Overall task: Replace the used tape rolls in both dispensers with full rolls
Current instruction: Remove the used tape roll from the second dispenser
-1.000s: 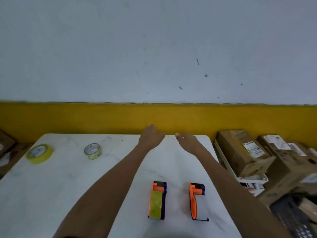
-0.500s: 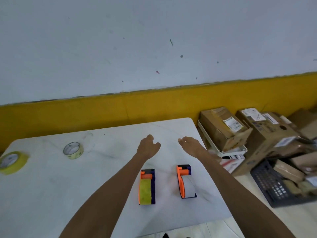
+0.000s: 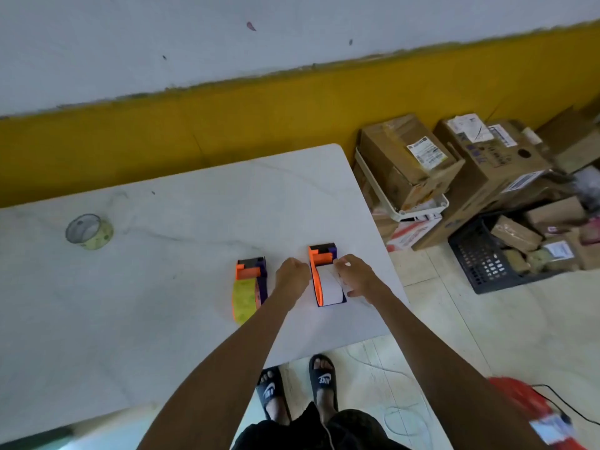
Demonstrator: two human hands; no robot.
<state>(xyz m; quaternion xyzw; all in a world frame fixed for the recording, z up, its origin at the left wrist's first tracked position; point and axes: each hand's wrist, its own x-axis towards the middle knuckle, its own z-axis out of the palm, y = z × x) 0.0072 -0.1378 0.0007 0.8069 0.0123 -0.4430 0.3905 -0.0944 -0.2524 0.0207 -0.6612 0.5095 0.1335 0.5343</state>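
Two orange-and-purple tape dispensers lie on the white marble table [image 3: 130, 319] near its right front corner. The left dispenser [image 3: 249, 285] carries a yellow-green roll. The right dispenser [image 3: 325, 277] carries a white roll. My left hand [image 3: 292, 277] is curled against the right dispenser's orange left side. My right hand [image 3: 355, 276] presses its fingers on the dispenser's right side and the white roll's edge. A loose, pale yellow-green tape roll [image 3: 89, 231] lies far left on the table.
The table's right edge runs just past my right hand, with tiled floor below. Cardboard boxes [image 3: 409, 160], a white tray and a black crate [image 3: 487, 258] of parcels stand to the right. A yellow-banded wall backs the table. My sandalled feet show below the front edge.
Both hands have drawn back from the table's far edge and closed in on the right dispenser. The view has tilted down and right, so the bright yellow roll at far left is out of view.
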